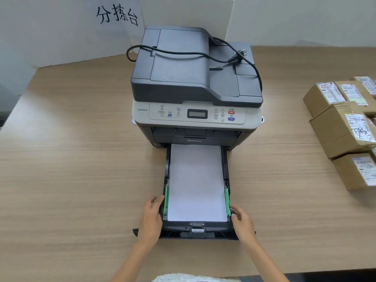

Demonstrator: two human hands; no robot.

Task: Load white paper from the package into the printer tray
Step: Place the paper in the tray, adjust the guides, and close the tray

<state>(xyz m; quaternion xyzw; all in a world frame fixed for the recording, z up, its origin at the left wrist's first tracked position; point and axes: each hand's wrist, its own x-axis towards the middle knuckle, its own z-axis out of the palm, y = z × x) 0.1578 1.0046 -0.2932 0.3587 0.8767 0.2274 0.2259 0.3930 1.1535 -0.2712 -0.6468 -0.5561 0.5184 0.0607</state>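
Observation:
A grey and white printer [195, 82] stands on the wooden table with its black paper tray [197, 231] pulled out toward me. A flat stack of white paper [196, 182] lies in the tray between two green side guides [166, 200]. My left hand [151, 216] rests against the tray's left wall, fingers slightly spread. My right hand [243, 220] touches the tray's right wall beside the right green guide. Neither hand holds paper. No paper package is in view.
A black power cord [203, 52] with its plug lies loose on top of the printer. Several cardboard parcels [343, 127] with labels are stacked at the table's right edge. A white sign with black characters [117, 16] leans behind the printer.

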